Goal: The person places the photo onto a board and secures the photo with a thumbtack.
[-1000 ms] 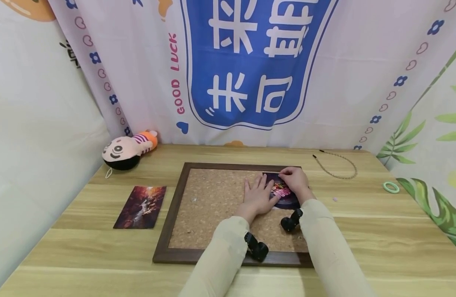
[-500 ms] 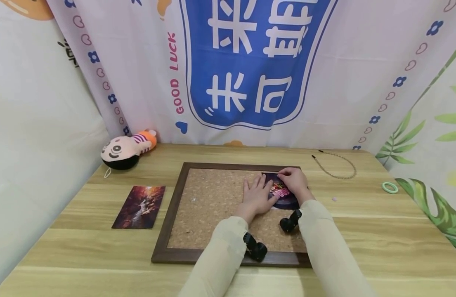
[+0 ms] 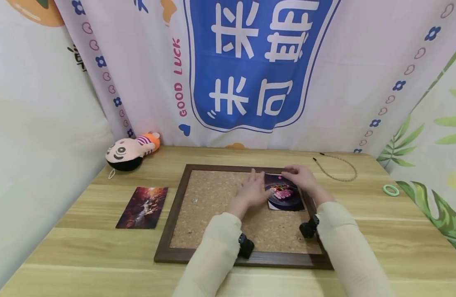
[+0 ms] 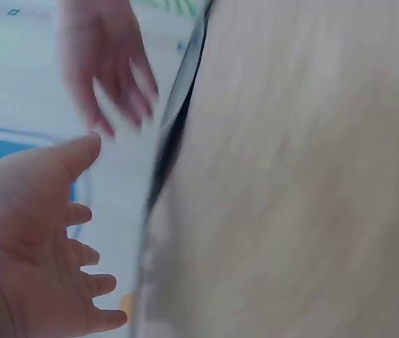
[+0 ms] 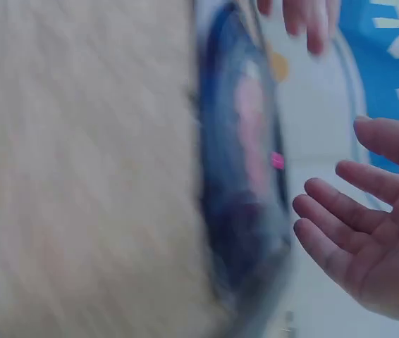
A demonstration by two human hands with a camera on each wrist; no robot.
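Note:
A dark food photo lies on the upper right of the brown-framed corkboard. Near its top edge sits a pink pushpin, whose head also shows pink in the right wrist view. My left hand hovers beside the photo's left edge, fingers relaxed and holding nothing. By the photo's upper right corner is my right hand; its spread fingers in the right wrist view grip nothing. Blur softens the corkboard in both wrist views.
A red-and-dark picture lies left of the board, with a plush doll behind it. At the right are a thin headband and a green ring. A printed curtain hangs behind the table.
My left hand has come off the photo and shifted left. My right fingers have released the pushpin and moved right, uncovering its pink head and more of the photo.

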